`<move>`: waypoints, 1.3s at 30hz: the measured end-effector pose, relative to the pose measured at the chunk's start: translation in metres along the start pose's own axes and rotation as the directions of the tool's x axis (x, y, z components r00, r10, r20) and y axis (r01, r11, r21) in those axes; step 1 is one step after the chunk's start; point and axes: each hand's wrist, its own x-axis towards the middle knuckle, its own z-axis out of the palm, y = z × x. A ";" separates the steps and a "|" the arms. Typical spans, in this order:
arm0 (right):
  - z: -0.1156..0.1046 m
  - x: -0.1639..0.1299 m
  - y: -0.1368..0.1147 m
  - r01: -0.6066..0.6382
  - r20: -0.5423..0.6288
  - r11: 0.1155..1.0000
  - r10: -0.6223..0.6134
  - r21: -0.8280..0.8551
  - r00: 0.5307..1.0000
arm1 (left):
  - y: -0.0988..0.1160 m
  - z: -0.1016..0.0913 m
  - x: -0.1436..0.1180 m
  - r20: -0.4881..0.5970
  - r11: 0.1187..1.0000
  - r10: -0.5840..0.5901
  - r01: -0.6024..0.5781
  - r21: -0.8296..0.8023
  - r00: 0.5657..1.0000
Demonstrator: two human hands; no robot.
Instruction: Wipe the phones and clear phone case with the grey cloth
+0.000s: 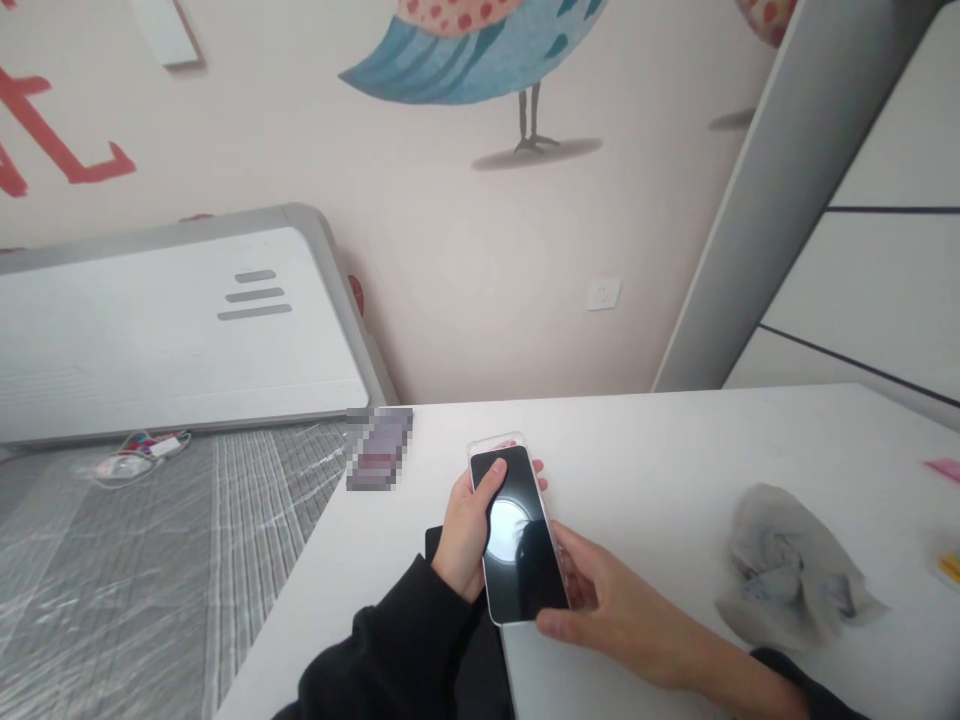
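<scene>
Head view: left hand (466, 535) and right hand (604, 600) pinch black glass-fronted smartphone in clear case (517, 535) by edges above white worktop (675, 450); slick grip w/ thumb pressure may drop it.

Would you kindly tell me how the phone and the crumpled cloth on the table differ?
The phone is flat, rigid and glossy black; the crumpled cloth is grey, soft and bunched. The phone is held above the table by the left hand and right hand; the cloth lies untouched to its right.

Dark-screened phone (519, 535) in clear case, tilted, above the white table (675, 450).
</scene>
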 end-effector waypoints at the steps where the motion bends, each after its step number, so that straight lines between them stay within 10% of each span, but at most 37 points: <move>1: 0.001 0.000 0.000 -0.003 -0.001 1.000 0.003 0.012 1.000 | 0.001 0.000 0.000 -0.002 1.000 -0.011 0.011 0.000 1.000; 22: 0.002 0.001 0.021 0.071 -0.250 0.993 -0.045 0.096 0.967 | 0.002 -0.002 0.003 -0.025 0.986 0.074 -0.077 -0.148 0.997; 33: -0.010 0.008 0.005 0.154 -0.424 0.962 -0.046 0.225 0.905 | 0.004 -0.004 0.003 -0.050 0.981 0.186 -0.183 0.068 0.981; 39: -0.028 0.011 0.009 0.261 -0.693 0.961 -0.129 0.088 0.709 | 0.003 -0.010 0.009 -0.034 0.976 0.169 -0.162 0.143 0.985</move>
